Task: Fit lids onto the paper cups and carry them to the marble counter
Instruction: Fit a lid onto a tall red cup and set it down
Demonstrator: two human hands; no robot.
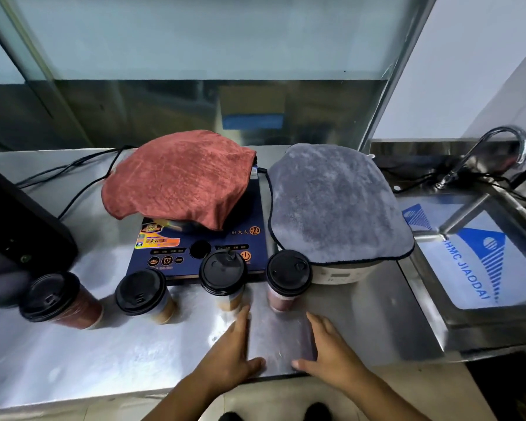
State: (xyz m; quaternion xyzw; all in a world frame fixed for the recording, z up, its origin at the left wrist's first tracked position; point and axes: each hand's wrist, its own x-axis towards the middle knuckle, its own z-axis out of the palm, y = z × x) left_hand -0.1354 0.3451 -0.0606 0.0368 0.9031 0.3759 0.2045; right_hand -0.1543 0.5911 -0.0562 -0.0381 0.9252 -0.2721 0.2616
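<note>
I see four lidded paper cups (143, 294) standing in a row across the middle of the steel counter (104, 360), the right two just before the induction hob (176, 247) and the grey cloth (334, 205). My left hand (234, 350) and right hand (328, 347) lie near the front edge, fingers straight and empty. The left fingertips are close by the third cup (223, 278); blur hides any contact.

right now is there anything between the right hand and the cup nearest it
Nothing: the head view shows only bare steel worktop between the right hand and the rightmost lidded cup.
</note>
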